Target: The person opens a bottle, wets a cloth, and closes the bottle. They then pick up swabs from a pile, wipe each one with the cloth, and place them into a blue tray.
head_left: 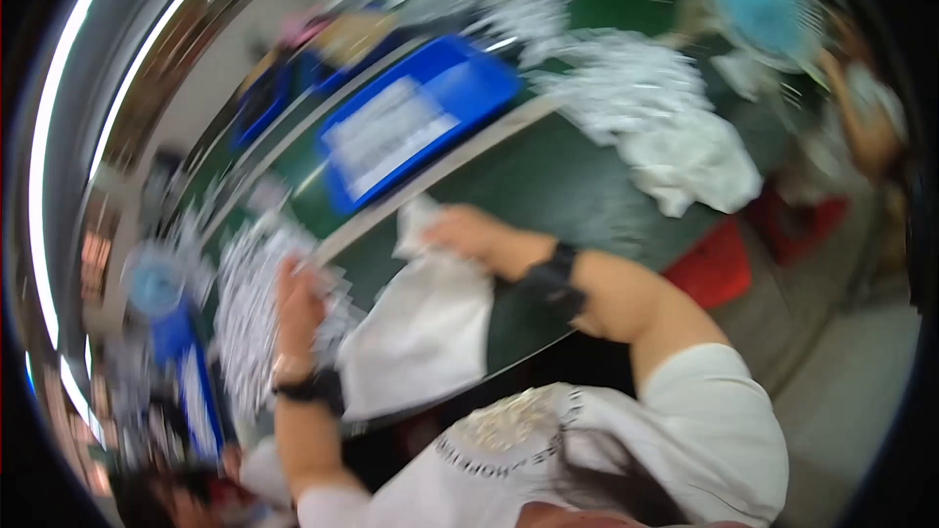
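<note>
A piece of white cloth (421, 332) lies across the near edge of the dark green table (518, 171). My right hand (468, 235) is closed on its far end, where the fabric bunches up beside my fingers. To the left, my left hand (300, 305) is over a heap of thin white pieces (256, 298), apart from the cloth. Motion smears its fingers, so their grip cannot be read. Both wrists wear dark bands.
A blue tray (479, 88) holding a white stack stands beyond a pale strip. White pieces (626, 78) and crumpled white cloth (690, 166) lie at the right. Fans (758, 0) stand at both sides. Another person's arm (866, 127) shows far right.
</note>
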Tool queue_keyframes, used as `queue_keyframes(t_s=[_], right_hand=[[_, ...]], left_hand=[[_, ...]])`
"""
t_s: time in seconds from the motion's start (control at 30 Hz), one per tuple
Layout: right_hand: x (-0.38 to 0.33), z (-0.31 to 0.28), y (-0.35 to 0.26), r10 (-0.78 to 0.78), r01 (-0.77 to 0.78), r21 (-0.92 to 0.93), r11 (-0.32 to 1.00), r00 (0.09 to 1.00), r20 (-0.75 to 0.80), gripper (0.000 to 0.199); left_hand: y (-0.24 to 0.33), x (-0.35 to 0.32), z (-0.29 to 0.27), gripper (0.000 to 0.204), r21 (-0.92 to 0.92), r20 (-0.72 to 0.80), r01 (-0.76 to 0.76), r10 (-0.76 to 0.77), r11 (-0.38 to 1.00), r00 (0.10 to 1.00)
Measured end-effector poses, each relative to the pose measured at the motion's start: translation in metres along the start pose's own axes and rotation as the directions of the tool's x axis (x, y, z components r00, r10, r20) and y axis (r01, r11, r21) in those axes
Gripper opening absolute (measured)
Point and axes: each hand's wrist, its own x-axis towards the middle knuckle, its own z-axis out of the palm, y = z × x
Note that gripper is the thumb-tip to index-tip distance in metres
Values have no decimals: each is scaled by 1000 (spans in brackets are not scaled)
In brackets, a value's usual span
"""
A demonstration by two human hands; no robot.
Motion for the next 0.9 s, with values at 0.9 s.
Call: queue_keyframes(t_s=[0.9], right_hand=[[-21, -14, -48, 2, 9, 432, 902, 1000, -25, 27]], left_hand=[[-34, -10, 80, 13, -450, 422, 345, -145, 824, 895]])
